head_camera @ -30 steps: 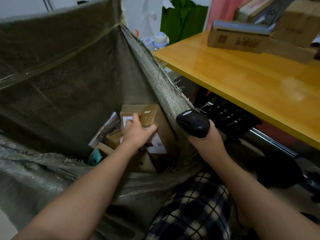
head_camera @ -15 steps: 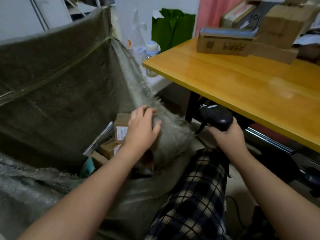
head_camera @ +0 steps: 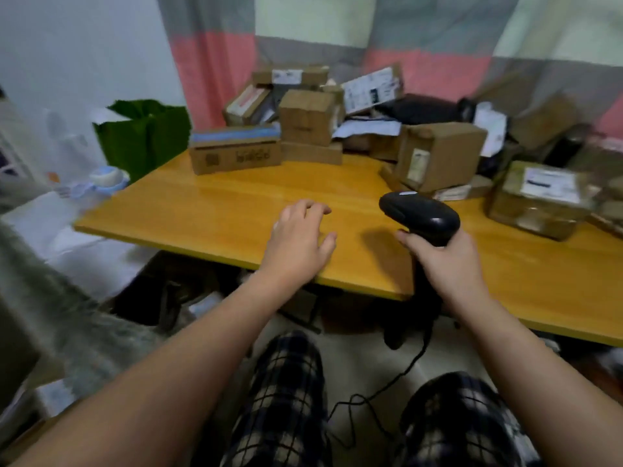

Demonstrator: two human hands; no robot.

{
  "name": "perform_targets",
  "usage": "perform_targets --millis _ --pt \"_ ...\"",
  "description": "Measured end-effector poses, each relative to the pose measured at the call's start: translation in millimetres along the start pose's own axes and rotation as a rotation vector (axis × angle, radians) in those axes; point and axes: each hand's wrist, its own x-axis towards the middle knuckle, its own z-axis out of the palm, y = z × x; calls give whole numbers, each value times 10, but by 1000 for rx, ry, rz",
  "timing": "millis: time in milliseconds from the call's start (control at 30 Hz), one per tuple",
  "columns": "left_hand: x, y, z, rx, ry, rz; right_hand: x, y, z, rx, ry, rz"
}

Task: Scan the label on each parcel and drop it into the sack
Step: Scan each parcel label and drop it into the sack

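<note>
**Left hand empty over the table, scanner in the right**

Nearest are two knees in dark plaid trousers (head_camera: 286, 392), with one thin black cable (head_camera: 387, 385) trailing over the floor between them. A blurred fold of the grey woven sack (head_camera: 50, 315) shows at the left edge, well apart from the parcels.

Both hands are in view. The left hand (head_camera: 298, 244) holds nothing. Its fingers are loosely spread and slightly bent, palm down over the near edge of the yellow wooden table (head_camera: 236, 203); whether it touches the wood cannot be told. The right hand (head_camera: 445, 261) has fingers and thumb wrapped round the handle of the one black handheld barcode scanner (head_camera: 419, 215), whose rounded head is raised above the tabletop.

The brown cardboard parcels (head_camera: 337, 106) lie heaped along the table's far side, overlapping too much for an exact count. Four stand out in front:
- a long flat box with blue tape (head_camera: 235, 153)
- a squarish plain box (head_camera: 308, 116)
- a tall box with a side label (head_camera: 438, 155)
- a tape-wrapped box with a white top label (head_camera: 536, 200)

Behind are one green bag (head_camera: 145, 139) and a pink, grey and pale curtain (head_camera: 215, 69).
</note>
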Motion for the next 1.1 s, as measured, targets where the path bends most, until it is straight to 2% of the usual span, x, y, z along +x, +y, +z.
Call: perform_targets --millis 167,267,433,600,700,833,1000,1100 --pt "636 485 345 -103 -50 53 356 -12 -535 40 173 70" --pt "1067 733 522 -220 -105 9 591 -37 -751 59 245 90" --pt "1804 1042 728 -405 -121 -107 890 49 -890 49 233 146" --pt "2230 1117 861 -445 -233 -78 1053 132 -918 83 230 181" --pt "2184 1077 817 -481 -168 23 1070 152 -904 122 225 198" --pt "1800 826 570 -283 34 199 1030 142 -870 216 198 206" --pt "1197 259 270 -97 -113 157 963 91 -647 354 138 227" --pt "1037 61 163 -133 -255 186 930 50 -494 397 105 250"
